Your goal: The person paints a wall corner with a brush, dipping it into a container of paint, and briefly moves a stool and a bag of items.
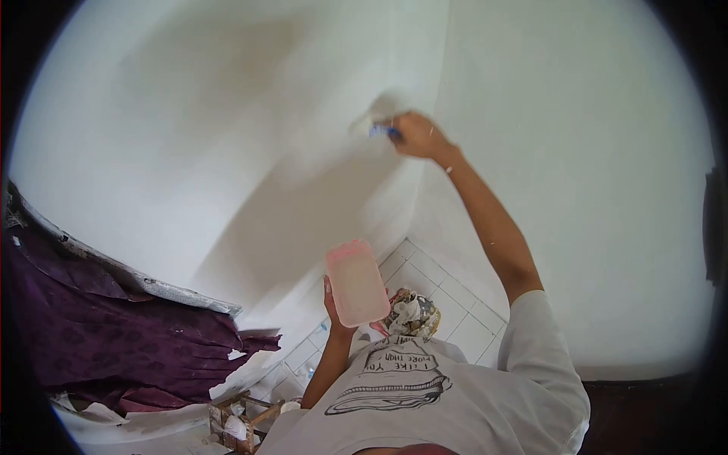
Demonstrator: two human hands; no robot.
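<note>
My right hand [421, 136] is raised to the white wall [318, 91] just left of the room corner. Its fingers are closed around a small paintbrush [383, 131] with a blue part; motion blurs its pale end, which is at or close to the wall. Lower down, my left hand [338, 311] holds a pink plastic tub [358, 284] from its left side and beneath. Whitish paint covers the inside of the tub. Most of the left fingers are hidden under it. Small pale specks dot my right forearm.
Purple cloth [114, 334] hangs over a ledge [152, 284] at the left. Below are white floor tiles [455, 318], a paint-smeared bundle or container [413, 312] and a wooden stand [239, 421] with things on it. Another pale wall [591, 189] rises on the right.
</note>
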